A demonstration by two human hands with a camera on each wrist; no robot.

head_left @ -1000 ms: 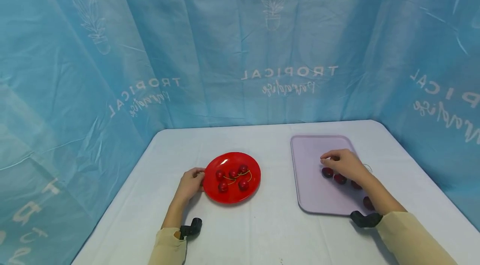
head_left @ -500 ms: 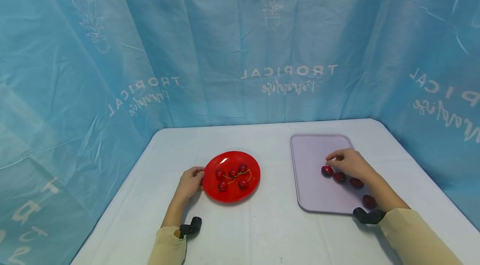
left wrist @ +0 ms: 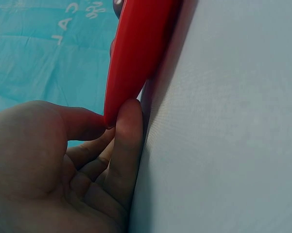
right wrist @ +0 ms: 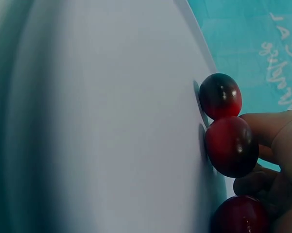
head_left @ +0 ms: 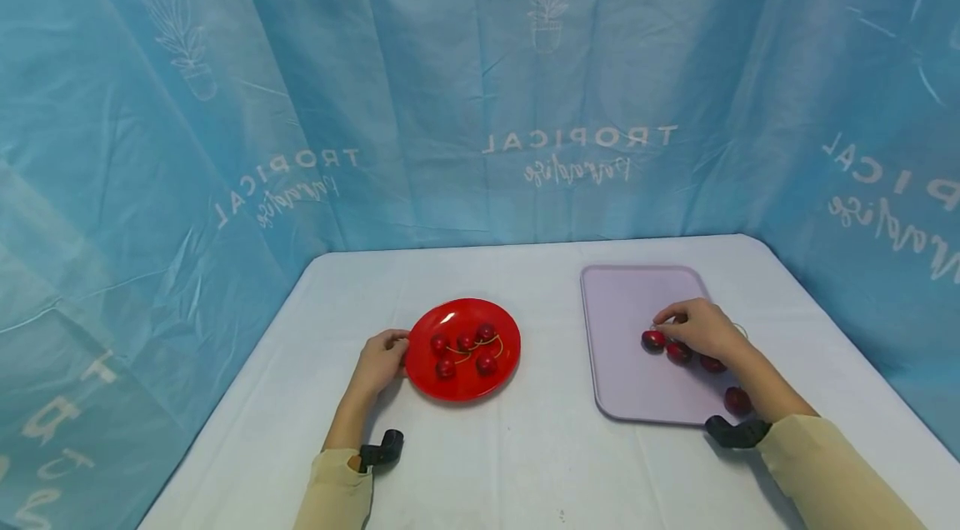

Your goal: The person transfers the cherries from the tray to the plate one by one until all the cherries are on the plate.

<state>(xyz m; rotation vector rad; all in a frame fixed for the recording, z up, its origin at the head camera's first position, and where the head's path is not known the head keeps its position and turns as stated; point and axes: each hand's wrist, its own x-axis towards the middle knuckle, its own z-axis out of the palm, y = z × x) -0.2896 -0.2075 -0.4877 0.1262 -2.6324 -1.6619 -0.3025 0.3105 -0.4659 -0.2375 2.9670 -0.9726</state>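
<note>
In the head view my left hand (head_left: 381, 359) holds the left rim of a red plate (head_left: 495, 384). In the left wrist view the thumb lies on the upper side of that rim and a finger beneath it. Several stemmed red cherries (head_left: 486, 364) lie on the plate. On the right, my right hand (head_left: 697, 326) is over a pale purple tray (head_left: 626, 388). Its thumb and fingertip pinch at the upper edge of a dark red cherry (head_left: 652, 341); the exact contact is partly hidden. Close by are more dark red cherries (right wrist: 231, 146), one under the wrist.
A white cloth covers the table (head_left: 540, 447), with blue curtains (head_left: 570, 80) along its back and sides. A black wrist mount (head_left: 382, 451) sits on each forearm. A thin pale curve (head_left: 741, 331) shows behind the right wrist.
My right hand has shifted slightly right, its fingertips now at the leftmost dark cherry, and has held still over the last half second. The left hand and plate keep their places.
</note>
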